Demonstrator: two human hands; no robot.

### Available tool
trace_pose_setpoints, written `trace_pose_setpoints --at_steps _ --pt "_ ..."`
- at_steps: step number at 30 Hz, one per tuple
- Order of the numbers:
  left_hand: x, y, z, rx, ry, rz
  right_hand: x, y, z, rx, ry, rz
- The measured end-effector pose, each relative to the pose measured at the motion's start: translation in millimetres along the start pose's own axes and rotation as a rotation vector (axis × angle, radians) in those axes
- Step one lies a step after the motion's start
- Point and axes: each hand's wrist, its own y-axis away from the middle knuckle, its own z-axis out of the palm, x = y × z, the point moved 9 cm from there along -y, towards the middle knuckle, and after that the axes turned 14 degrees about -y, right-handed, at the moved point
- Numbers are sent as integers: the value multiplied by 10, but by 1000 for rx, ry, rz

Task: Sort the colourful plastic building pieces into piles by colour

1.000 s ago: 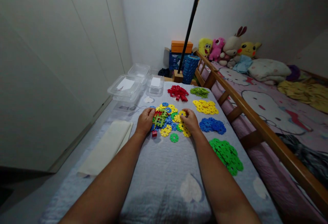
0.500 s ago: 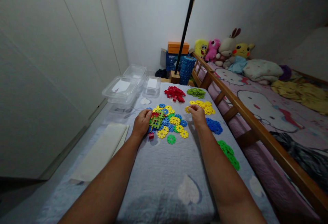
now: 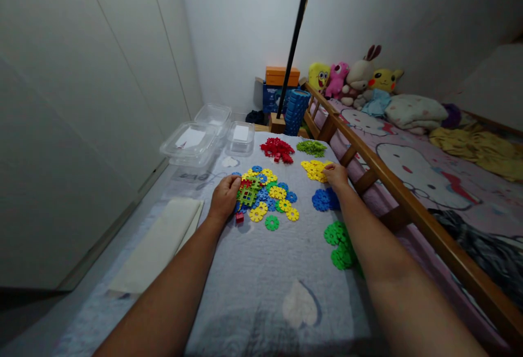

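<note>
A mixed heap of plastic snowflake pieces [image 3: 267, 193] in yellow, blue, green and red lies in the middle of a pale quilted mat [image 3: 261, 270]. My left hand [image 3: 224, 198] rests curled at the heap's left edge, against a green lattice piece [image 3: 248, 194]. My right hand [image 3: 336, 176] sits at the right side of the sorted yellow pile [image 3: 314, 169], fingers curled; what they hold is hidden. Sorted piles lie around: red [image 3: 278, 150], light green [image 3: 311, 147], blue [image 3: 323, 199], dark green [image 3: 339, 243].
Clear plastic tubs [image 3: 192, 141] stand at the mat's far left. A folded white cloth [image 3: 157, 245] lies left of my arm. A wooden bed rail [image 3: 392, 182] runs along the right, with plush toys [image 3: 351, 76] behind. A black pole [image 3: 293, 46] rises at the back.
My right hand has moved from the mixed heap rightward to the yellow pile. My left hand has stayed at the heap's left edge. The view shifted slightly.
</note>
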Motion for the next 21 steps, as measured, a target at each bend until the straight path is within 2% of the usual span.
trace_pose_setpoints --at_steps 4,9,12,14,17,19,21 --pt "-21 -1 17 -9 7 -1 -7 -7 10 -6 154 64" --pt "-4 1 9 -4 9 -1 -208 74 -61 60 79 -33" --pt "20 6 3 -3 7 1 -386 246 -9 58 16 -97" --pt "32 12 1 -7 10 1 -504 429 125 -18 -17 -124" --pt "38 24 0 -14 19 -5 -613 811 488 -298 -32 -128" --pt "35 29 -6 -12 23 -8 -635 1103 703 -476 46 -150" --pt "30 28 -12 -7 25 -10 -633 1332 808 -545 169 -205"
